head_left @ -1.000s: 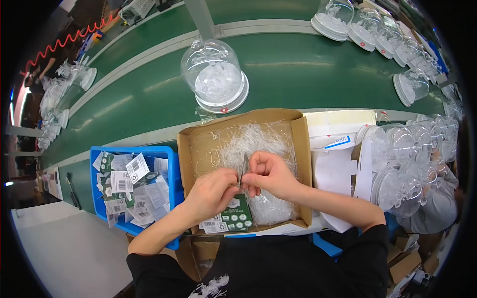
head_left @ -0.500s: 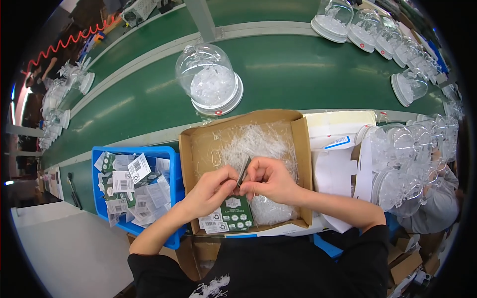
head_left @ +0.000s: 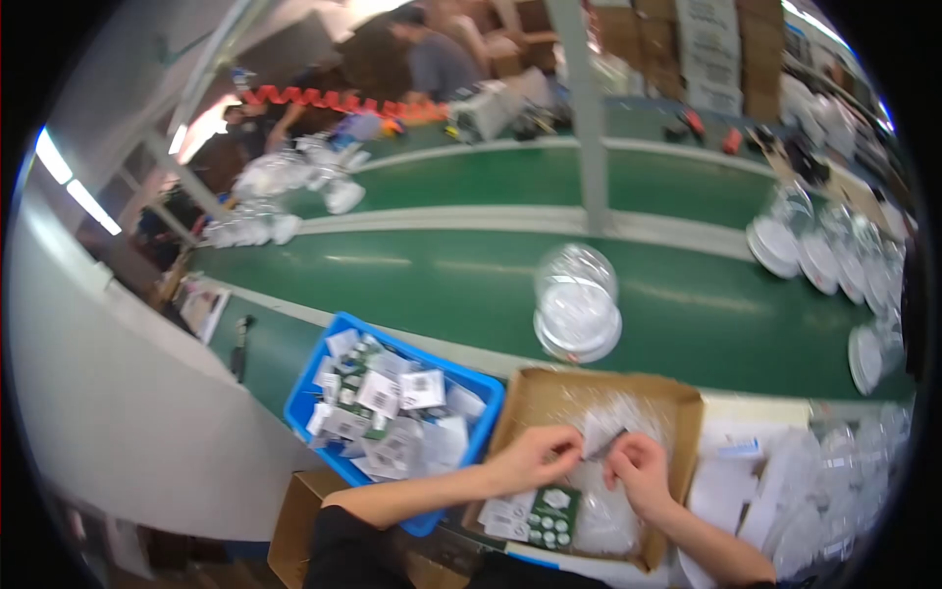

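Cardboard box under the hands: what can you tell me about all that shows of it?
The box is brown, shallow and open-topped, with low walls that look like cardboard. It sits upright, right of the blue bin; whether the two touch is unclear. Inside lie clear strands, a green card and white labels. The left hand and right hand are above it.

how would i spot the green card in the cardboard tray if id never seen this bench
Beside the long green work surface, find the shallow cardboard tray just right of the blue bin. In its near part lies a card with white printing; its dark green face sets it apart from the white cards on its left and clear plastic on its right.
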`<state>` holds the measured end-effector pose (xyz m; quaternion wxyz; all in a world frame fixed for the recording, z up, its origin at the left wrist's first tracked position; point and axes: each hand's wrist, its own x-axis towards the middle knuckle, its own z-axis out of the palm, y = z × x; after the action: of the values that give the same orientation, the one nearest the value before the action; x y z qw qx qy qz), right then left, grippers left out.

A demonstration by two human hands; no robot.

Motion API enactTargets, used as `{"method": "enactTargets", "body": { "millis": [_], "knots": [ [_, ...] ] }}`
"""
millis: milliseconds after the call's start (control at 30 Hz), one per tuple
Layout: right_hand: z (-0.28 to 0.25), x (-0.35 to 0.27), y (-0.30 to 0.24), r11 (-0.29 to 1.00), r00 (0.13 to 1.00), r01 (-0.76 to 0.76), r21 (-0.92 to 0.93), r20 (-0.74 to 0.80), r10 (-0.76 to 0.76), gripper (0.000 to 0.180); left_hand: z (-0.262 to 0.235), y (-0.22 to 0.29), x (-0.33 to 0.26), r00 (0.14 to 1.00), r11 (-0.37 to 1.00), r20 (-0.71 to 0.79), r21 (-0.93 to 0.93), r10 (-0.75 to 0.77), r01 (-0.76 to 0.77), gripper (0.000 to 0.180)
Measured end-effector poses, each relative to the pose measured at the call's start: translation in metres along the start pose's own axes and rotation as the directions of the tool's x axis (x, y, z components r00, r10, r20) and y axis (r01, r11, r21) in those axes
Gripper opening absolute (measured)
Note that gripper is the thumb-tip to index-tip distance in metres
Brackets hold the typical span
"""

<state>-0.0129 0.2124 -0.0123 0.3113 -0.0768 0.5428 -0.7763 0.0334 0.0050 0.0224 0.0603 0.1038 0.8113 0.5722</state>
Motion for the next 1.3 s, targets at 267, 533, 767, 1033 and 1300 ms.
{"method": "enactTargets", "body": {
  "millis": [267, 533, 767, 1033, 1300],
  "knots": [
    [0.012, -0.009, -0.017, 0.649, 0.796, 0.605, -0.461, 0.339, -0.501, 0.006, -0.002, 0.003, -0.003, 0.981, 0.984, -0.086, 0.032, 0.177, -0.175, 0.009],
    [0.019, -0.023, -0.017, 0.622, 0.815, 0.576, -0.531, 0.437, -0.382, 0.012, -0.005, 0.001, 0.002, 0.953, 0.956, -0.082, 0.015, 0.292, -0.291, 0.012],
    [0.031, -0.021, -0.038, 0.601, 0.724, 0.687, -0.408, 0.450, -0.522, 0.016, -0.011, 0.006, -0.002, 0.910, 0.935, -0.227, 0.014, 0.347, -0.353, 0.011],
    [0.048, -0.024, -0.041, 0.721, 0.813, 0.559, -0.409, 0.440, -0.381, 0.013, -0.017, 0.029, -0.019, 0.998, 0.766, 0.038, -0.639, -0.055, 0.067, 0.019],
    [0.069, -0.004, -0.065, 0.904, 0.947, 0.320, -0.284, 0.116, -0.299, 0.016, -0.020, 0.008, -0.006, 0.993, 0.564, 0.047, -0.820, -0.107, 0.100, 0.024]
  ]
}}
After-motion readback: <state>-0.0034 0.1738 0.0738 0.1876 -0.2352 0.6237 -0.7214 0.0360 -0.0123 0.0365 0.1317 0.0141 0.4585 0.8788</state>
